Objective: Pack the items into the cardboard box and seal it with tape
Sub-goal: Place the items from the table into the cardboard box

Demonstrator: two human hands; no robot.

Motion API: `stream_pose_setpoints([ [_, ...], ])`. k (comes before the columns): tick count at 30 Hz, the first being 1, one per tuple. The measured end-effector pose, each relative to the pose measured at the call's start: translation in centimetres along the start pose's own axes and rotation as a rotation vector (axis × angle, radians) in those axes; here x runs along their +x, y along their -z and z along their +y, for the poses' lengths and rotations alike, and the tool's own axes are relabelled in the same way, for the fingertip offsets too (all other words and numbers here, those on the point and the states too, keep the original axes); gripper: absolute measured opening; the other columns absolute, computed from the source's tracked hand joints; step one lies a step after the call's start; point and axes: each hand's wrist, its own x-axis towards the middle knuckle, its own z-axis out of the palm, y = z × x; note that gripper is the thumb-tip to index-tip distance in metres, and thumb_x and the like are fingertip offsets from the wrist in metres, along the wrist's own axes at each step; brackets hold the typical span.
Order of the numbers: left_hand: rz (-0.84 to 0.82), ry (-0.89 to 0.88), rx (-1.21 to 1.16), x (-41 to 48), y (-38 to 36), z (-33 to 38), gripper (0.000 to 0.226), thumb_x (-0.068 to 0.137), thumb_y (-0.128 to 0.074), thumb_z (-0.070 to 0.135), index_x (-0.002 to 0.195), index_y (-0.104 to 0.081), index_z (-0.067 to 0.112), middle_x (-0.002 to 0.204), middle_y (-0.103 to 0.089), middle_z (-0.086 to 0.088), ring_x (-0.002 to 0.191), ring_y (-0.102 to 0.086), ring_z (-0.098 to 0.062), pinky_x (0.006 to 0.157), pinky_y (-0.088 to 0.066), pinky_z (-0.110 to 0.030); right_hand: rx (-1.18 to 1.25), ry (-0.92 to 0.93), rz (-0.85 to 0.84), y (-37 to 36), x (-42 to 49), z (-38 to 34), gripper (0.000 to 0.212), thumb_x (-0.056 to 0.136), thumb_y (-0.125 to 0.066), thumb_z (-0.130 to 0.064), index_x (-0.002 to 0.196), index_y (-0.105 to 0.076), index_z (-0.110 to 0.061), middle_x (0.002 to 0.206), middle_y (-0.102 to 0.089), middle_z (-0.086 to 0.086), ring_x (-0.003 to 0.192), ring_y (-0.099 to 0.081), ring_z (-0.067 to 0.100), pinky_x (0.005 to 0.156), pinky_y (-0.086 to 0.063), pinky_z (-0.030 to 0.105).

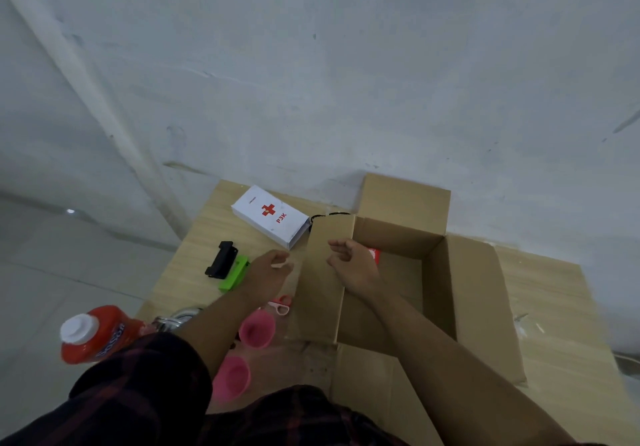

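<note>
Sleeve (145,386); bottle (104,331) label unclear; white box (270,215): P3K.

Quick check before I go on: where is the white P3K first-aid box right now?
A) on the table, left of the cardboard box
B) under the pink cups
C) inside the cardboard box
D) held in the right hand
A: the white P3K box lies flat on the table, outside the cardboard box and just past its left flap.

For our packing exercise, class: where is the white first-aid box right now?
In the head view, the white first-aid box lies on the table near the wall, just left of the open cardboard box.
</note>
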Motion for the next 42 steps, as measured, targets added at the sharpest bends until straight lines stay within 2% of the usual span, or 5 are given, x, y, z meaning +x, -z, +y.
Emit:
stream_pose_setpoints([
  [8, 0.117, 0.064, -0.036, 4.0, 3.9, -0.6, 0.035, 0.103, -0.066, 0.022, 0.137, -0.06, 0.016, 0.137, -0.059, 0.003, 0.113, -0.058, -0.013, 0.074, -0.047, -0.014, -0.001, -0.08, -0.134, -2.6, 1.5, -1.1, 0.063, 0.096, -0.076, -0.038, 0.153, -0.053, -0.023, 0.154, -0.053, 0.001, 0.139, -0.052, 0.018, 0.106, -0.045, 0.03],
  [12, 0.114, 0.056, 0.084, 6.8, 6.4, -0.9, 0.049, 0.102, -0.067, 0.031, 0.146, -0.054, 0.016, 0.151, -0.055, -0.001, 0.126, -0.059, -0.022, 0.101, -0.049, -0.036, 0.072, -0.132, -0.138, -3.5, 2.2, -1.3, 0.066, 0.098, -0.075, -0.038, 0.156, -0.049, -0.023, 0.16, -0.048, 0.005, 0.146, -0.046, 0.018, 0.108, -0.04, 0.03],
  [26, -0.011, 0.15, 0.237, 17.2, 10.7, -5.8, 0.095, 0.097, -0.072, 0.039, 0.167, -0.014, 0.013, 0.168, -0.024, -0.013, 0.151, -0.035, -0.035, 0.121, -0.038, -0.05, 0.128, -0.235, -0.088, -7.7, 5.2, -0.4, 0.068, 0.099, -0.074, -0.028, 0.16, -0.045, -0.02, 0.158, -0.051, 0.006, 0.139, -0.05, 0.014, 0.079, -0.04, 0.005],
  [31, 0.001, 0.224, 0.161, 19.9, 11.1, -5.5, 0.107, 0.1, -0.07, 0.044, 0.169, 0.007, 0.015, 0.177, -0.006, -0.011, 0.16, -0.021, -0.035, 0.128, -0.027, -0.046, 0.183, -0.251, -0.068, -8.2, 5.2, -0.3, 0.067, 0.098, -0.075, -0.029, 0.159, -0.048, -0.021, 0.155, -0.056, 0.0, 0.138, -0.055, 0.014, 0.101, -0.048, 0.021],
  [42, 0.075, 0.265, 0.276, 23.4, 12.3, -6.6, 0.061, 0.101, -0.054, 0.061, 0.135, -0.062, 0.011, 0.135, -0.057, -0.016, 0.117, -0.059, -0.038, 0.102, -0.051, -0.047, 0.289, -0.309, -0.003, -8.1, 5.5, -0.5, 0.066, 0.095, -0.078, -0.032, 0.156, -0.05, -0.028, 0.15, -0.061, -0.007, 0.137, -0.058, 0.012, 0.117, -0.048, 0.045],
])
